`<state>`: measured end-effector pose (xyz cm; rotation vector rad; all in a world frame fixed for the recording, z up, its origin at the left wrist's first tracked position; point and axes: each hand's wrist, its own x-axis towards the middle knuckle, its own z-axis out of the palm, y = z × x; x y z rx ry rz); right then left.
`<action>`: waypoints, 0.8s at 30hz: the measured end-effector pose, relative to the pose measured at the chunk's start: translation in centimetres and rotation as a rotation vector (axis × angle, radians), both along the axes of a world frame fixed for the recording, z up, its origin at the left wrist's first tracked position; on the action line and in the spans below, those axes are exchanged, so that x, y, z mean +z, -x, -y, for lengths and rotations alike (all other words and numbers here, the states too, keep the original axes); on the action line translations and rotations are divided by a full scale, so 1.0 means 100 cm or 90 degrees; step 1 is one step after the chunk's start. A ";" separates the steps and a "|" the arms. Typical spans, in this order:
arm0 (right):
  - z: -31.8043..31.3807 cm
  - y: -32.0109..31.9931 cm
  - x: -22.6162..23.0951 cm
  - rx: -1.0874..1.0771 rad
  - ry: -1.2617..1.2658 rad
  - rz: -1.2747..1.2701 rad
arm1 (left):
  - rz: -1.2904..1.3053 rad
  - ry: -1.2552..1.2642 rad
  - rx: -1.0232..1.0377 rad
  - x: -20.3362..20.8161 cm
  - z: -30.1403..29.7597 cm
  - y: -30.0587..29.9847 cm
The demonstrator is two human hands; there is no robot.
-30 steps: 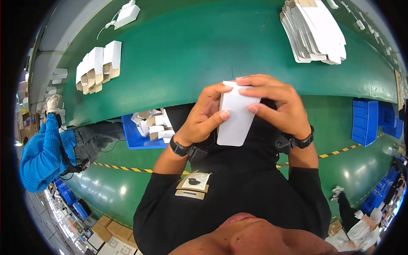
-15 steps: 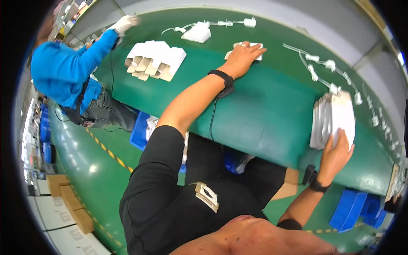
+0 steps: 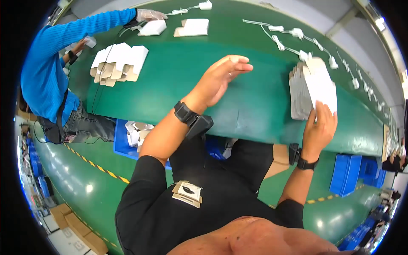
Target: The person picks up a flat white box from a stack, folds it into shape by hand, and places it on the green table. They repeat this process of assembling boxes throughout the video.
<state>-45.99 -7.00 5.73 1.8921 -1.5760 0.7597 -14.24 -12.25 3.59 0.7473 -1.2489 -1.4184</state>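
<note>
My left hand (image 3: 221,78) hovers over the green table with its fingers stretched out and nothing in it. Toward the far edge lies a small white box (image 3: 196,27) with a tan flap, apart from that hand. On the right, my right hand (image 3: 321,127) rests its extended fingers on the front face of a white flattened carton (image 3: 321,85). This carton leans at the front of a stack of flattened cartons (image 3: 298,95). Whether the fingers pinch its edge is not visible; they appear to lie flat.
White adapters with bundled cables (image 3: 297,33) line the far edge. A co-worker's gloved hand (image 3: 151,15) reaches to another white box (image 3: 153,28). Several open white boxes (image 3: 121,59) stand at left. Blue bins (image 3: 123,138) sit below the table.
My left hand has let go of the small white box and drawn back toward me. My right hand stays at the carton stack. The co-worker's gloved hand now reaches to the other box.
</note>
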 end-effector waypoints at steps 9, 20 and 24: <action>-0.056 -0.136 0.005 0.437 -0.032 0.299 | -0.237 0.021 -0.098 0.007 -0.062 0.030; 0.011 -0.137 0.080 0.475 -0.899 0.303 | -0.085 -0.035 -0.198 0.007 -0.097 -0.050; 0.010 -0.147 0.033 0.580 -0.806 0.389 | -0.099 -0.111 -0.088 -0.003 -0.096 -0.054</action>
